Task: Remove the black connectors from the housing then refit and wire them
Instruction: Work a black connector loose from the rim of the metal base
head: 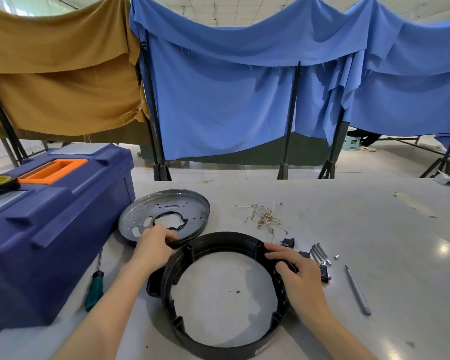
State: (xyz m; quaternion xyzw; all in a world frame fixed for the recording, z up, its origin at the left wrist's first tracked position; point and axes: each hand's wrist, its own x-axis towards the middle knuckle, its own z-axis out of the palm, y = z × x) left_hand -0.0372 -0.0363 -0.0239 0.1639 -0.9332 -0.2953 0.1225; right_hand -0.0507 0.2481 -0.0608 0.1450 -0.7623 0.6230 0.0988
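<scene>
Left hand [153, 248] curls over black housing ring [229, 240] rim at 10 o'clock; right hand [298, 278] grips rim at 2 o'clock; loose connector [288, 242] at 1.

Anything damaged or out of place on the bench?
Yes: the metal plate beside the toolbox has a ragged, uneven centre hole, jagged on its right edge, which looks torn rather than cleanly cut. Beyond the black housing, small wire pieces lie in a loose scattered pile on the table.
</scene>
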